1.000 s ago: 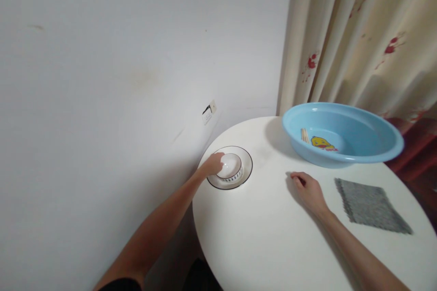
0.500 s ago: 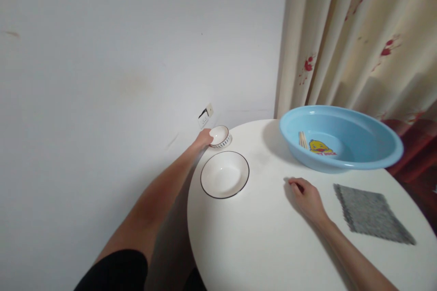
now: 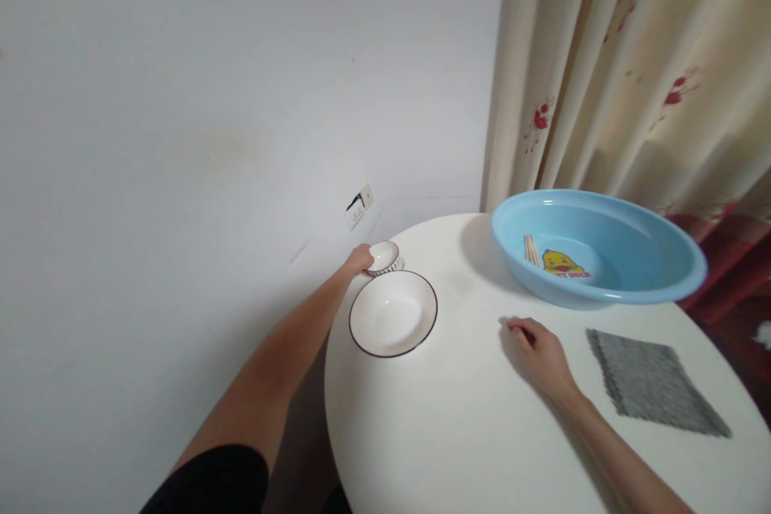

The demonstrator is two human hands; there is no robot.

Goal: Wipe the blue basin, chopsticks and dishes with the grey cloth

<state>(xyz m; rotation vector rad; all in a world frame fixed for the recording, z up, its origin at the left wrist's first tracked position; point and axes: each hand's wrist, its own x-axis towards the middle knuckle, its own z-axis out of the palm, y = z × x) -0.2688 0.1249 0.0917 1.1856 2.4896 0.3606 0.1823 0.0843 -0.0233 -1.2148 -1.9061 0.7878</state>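
Observation:
At the far left edge of the table, my left hand [image 3: 361,258] grips the rim of a small white bowl [image 3: 384,257] with dark stripes on its outside. Just in front of that bowl lies a white plate [image 3: 393,315] with a thin dark rim. My right hand [image 3: 540,353] rests on the tabletop with its fingers curled in; whatever may be inside them is hidden. It lies between the plate and a grey cloth [image 3: 659,381], nearest to the cloth and the blue basin [image 3: 602,289].
The round white table [image 3: 458,434] stands against a wall with a socket [image 3: 355,214]. Inside the basin are several wooden chopsticks [image 3: 531,250] beside a yellow duck picture. A cream curtain [image 3: 560,96] with red flowers hangs behind the basin.
My left hand has lowered the small bowl onto the table, bringing it slightly nearer the plate. The right hand stays put; the view has shifted slightly.

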